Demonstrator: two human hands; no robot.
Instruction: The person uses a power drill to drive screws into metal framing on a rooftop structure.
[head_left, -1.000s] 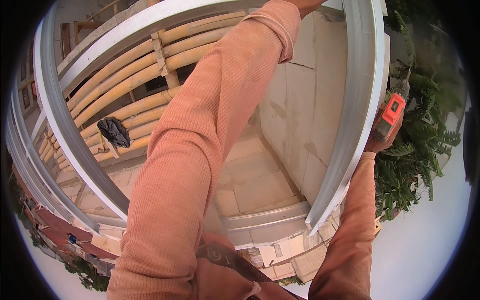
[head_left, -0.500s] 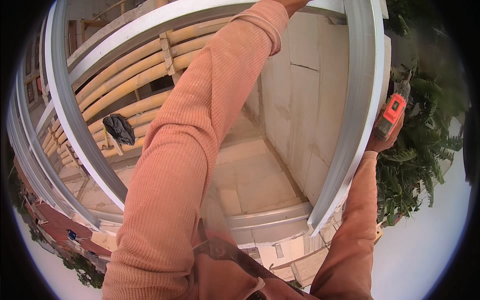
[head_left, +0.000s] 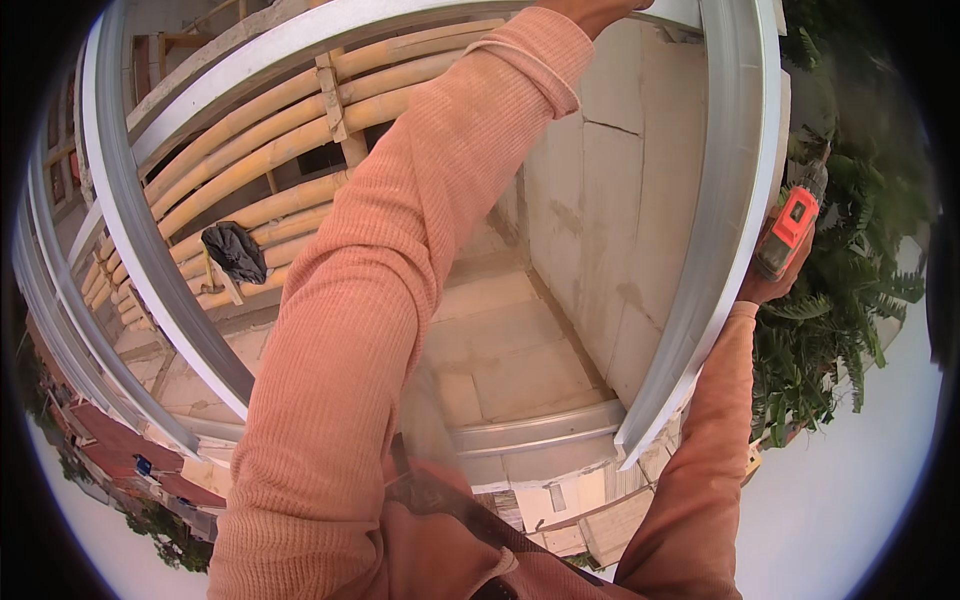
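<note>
My left hand is at the top edge of the view, beside the silver metal crossbeam; its fingers are mostly cut off, so their grip is unclear. Its pink ribbed sleeve crosses the middle of the view. My right hand is closed on a red and grey cordless drill, held just outside the right-hand metal channel, with the bit pointing toward the top of the view.
Bamboo poles with wooden battens lie under metal channels at left, a black cloth or bag on them. Pale block walls enclose a lower surface. Leafy plants are outside at right, rooftops at lower left.
The view and both arms have shifted slightly. My right hand still holds the drill outside the channel, and my left arm still reaches up to the top edge.
</note>
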